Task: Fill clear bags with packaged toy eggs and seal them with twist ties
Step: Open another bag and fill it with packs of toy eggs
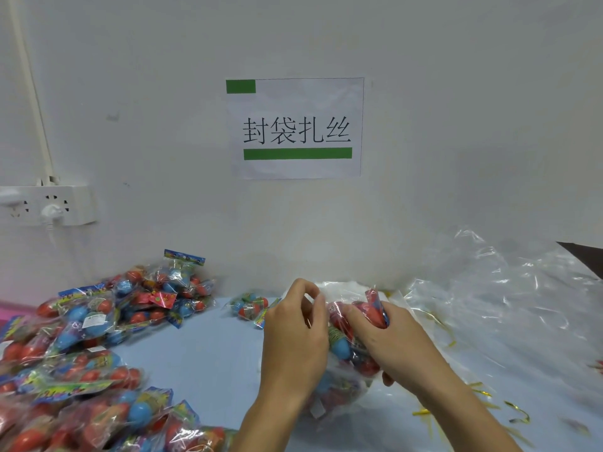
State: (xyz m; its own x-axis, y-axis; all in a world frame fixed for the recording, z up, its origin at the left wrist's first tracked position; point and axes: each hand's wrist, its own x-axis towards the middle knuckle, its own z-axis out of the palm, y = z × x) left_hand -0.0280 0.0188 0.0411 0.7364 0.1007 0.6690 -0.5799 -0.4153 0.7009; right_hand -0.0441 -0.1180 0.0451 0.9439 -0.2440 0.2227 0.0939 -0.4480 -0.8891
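Note:
A clear bag [346, 383] with red and blue packaged toy eggs inside rests on the light blue table [208, 360] in front of me. My left hand [293, 340] pinches the bag's upper edge on its left side. My right hand [391, 344] grips an egg pack [375, 308] at the bag's mouth, partly inside it. Gold twist ties [515, 412] lie scattered on the table to the right.
A big heap of packaged toy eggs [98, 337] covers the left of the table, and one loose pack [251, 308] lies near the wall. A pile of empty clear bags [505, 288] fills the right. A paper sign [297, 128] and a power strip [45, 205] hang on the wall.

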